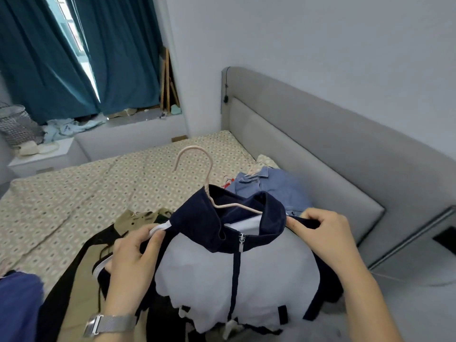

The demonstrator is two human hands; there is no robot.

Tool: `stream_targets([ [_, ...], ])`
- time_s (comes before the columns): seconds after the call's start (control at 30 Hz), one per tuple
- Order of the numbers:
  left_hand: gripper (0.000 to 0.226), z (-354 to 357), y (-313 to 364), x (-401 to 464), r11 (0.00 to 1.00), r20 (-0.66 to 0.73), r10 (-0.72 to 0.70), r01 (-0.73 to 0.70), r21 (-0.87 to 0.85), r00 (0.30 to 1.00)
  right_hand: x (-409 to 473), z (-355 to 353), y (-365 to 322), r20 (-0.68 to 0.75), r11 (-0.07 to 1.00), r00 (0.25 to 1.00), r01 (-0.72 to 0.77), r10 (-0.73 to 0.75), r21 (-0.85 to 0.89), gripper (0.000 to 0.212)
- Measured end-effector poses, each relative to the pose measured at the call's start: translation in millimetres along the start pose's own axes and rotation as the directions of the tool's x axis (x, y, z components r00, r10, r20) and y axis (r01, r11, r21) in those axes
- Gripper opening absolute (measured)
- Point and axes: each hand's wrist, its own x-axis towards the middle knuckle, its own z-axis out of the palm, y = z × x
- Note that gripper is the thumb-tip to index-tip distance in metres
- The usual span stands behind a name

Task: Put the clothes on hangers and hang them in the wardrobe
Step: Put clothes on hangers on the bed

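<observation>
Jacket (237, 275) on hanger (223, 204) | left hand (134, 262), right hand (325, 234) each pinching one shoulder, seating cloth over hanger ends | held above bed (74, 193) | wardrobe unseen

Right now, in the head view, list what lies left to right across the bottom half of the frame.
Blue cloth → left hand with silver watch → navy-and-white zip jacket on pink hanger → right hand → grey padded headboard.
</observation>
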Motion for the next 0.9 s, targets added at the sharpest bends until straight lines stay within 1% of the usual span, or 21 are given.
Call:
stream_targets([
  [0.23, 0.033, 93.1, 37.8, 11.0, 1.0, 0.086, 0.002, -0.002, 0.006, 0.996, 28.2, -67.2, 54.3, -0.059, 0.996, 0.995, -0.081, 0.08, -0.023, 0.048],
  [0.27, 0.031, 105.3, 41.9, 10.9, 1.0, 0.099, 0.007, -0.007, -0.006, 0.995, 32.2, -75.6, 61.3, -0.069, 0.996, 0.994, -0.082, 0.08, -0.03, 0.048],
  [0.37, 0.016, 136.3, 56.2, 10.1, 0.999, 0.104, -0.002, 0.007, -0.04, 0.995, 42.8, -96.0, 77.1, -0.109, 0.997, 0.992, -0.072, 0.068, -0.03, 0.046],
  [0.43, 0.024, 149.8, 63.1, 10.1, 0.998, 0.115, 0.003, 0.004, -0.06, 0.993, 48.7, -103.8, 83.0, -0.128, 0.997, 0.99, -0.069, 0.064, -0.039, 0.043],
  [0.63, 0.024, 165.1, 66.1, 23.4, 0.998, 0.133, -0.028, 0.036, -0.058, 0.991, 72.7, -99.8, 94.7, -0.141, 0.998, 0.988, -0.068, 0.065, -0.011, 0.039],
  [0.8, 0.017, 167.6, 51.7, 54.5, 0.998, 0.118, -0.066, 0.065, 0.012, 0.991, 99.8, -78.1, 103.1, -0.084, 0.994, 0.99, -0.109, 0.11, 0.018, 0.038],
  [0.9, 0.018, 171.9, 43.6, 77.6, 0.995, 0.118, -0.085, 0.077, 0.07, 0.989, 123.0, -61.9, 104.2, -0.054, 0.993, 0.991, -0.12, 0.121, 0.018, 0.039],
])
